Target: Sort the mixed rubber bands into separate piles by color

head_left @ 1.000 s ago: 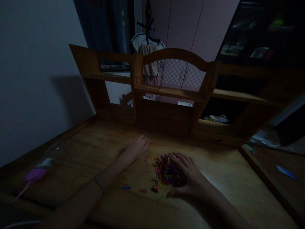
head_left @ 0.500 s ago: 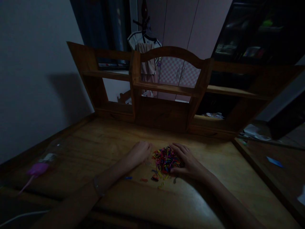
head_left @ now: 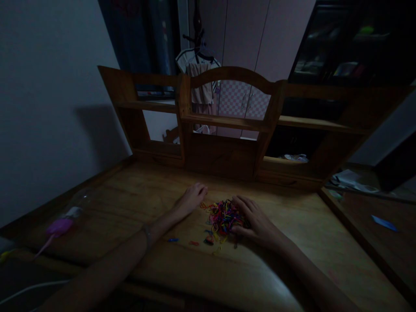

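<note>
A tangled heap of thin, colourful bands (head_left: 224,216), looking like small elastic hair ties, lies on the wooden desk. My right hand (head_left: 255,221) cups its right side, thumb and fingers apart, fingertips against the heap. Just beyond the heap's upper left edge is my left hand (head_left: 195,195), fingers loosely stretched and slightly bent, with nothing visible in them. Orange bands stick out of the heap below its fingertips. Nearer the front edge lie a blue bundle (head_left: 173,239), an orange bundle (head_left: 194,243) and a dark red-and-black bundle (head_left: 209,239).
A clear bottle-like container with a pink top (head_left: 60,226) lies on the desk at the left. A wooden shelf unit (head_left: 224,158) stands along the desk's back. A white cable (head_left: 39,284) runs at lower left. A blue card-like item (head_left: 384,222) lies on the surface at right.
My left hand has moved slightly away from me, up past the heap's left edge, and orange bands now show below it. My right hand stays at the heap. The view has shifted slightly.
</note>
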`<action>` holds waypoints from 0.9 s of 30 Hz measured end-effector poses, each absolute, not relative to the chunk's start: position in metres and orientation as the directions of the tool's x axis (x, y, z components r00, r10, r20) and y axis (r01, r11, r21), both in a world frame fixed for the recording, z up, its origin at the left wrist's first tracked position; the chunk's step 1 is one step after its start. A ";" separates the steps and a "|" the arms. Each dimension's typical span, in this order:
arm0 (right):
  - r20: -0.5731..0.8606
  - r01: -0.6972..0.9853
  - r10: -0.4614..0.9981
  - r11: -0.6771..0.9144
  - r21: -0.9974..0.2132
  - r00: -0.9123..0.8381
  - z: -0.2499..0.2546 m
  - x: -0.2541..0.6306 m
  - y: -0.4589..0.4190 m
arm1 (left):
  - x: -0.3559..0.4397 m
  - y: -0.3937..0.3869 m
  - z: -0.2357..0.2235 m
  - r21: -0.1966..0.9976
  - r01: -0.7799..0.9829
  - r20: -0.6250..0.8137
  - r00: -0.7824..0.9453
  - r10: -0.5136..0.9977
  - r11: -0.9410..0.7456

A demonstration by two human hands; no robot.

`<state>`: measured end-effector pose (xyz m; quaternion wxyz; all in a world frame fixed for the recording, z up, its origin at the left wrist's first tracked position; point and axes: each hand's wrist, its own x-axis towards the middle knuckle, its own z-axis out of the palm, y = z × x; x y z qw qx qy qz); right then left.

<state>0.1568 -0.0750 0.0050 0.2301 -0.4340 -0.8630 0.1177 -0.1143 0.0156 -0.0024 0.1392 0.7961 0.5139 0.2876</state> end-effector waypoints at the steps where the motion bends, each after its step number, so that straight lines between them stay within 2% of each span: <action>1: 0.294 0.697 0.807 0.590 -0.408 -0.512 0.004 0.156 -0.075 | -0.111 0.013 -0.004 0.508 0.732 0.306 0.338 0.890 -0.453; 5: 0.308 0.692 0.815 0.579 -0.431 -0.491 0.000 0.154 -0.072 | -0.093 -0.006 -0.002 0.514 0.635 0.290 0.505 0.813 -0.577; 10: 0.324 0.709 0.847 0.530 -0.466 -0.420 -0.008 0.155 -0.067 | -0.085 -0.025 0.009 0.637 0.529 0.220 0.572 0.790 -0.560; 12: 0.319 0.711 0.863 0.504 -0.490 -0.392 -0.011 0.156 -0.065 | -0.087 -0.026 0.013 0.685 0.486 0.230 0.563 0.794 -0.543; 17: 0.270 0.667 0.863 0.503 -0.550 -0.428 -0.010 0.156 -0.064 | -0.091 -0.018 0.010 0.730 0.446 0.348 0.410 0.843 -0.518; 19: 0.249 0.651 0.859 0.504 -0.568 -0.447 -0.007 0.154 -0.066 | -0.089 -0.015 0.004 0.763 0.448 0.272 0.430 0.861 -0.466; 22: 0.250 0.612 0.846 0.517 -0.598 -0.471 -0.002 0.150 -0.070 | -0.085 -0.018 -0.001 0.810 0.406 0.136 0.574 0.808 -0.424; 24: 0.257 0.587 0.840 0.523 -0.618 -0.478 0.001 0.149 -0.073 | -0.082 -0.023 0.000 0.832 0.329 0.128 0.670 0.731 -0.447; 27: 0.240 0.581 0.846 0.508 -0.636 -0.477 0.005 0.151 -0.076 | -0.082 -0.033 0.007 0.852 0.272 0.126 0.722 0.680 -0.446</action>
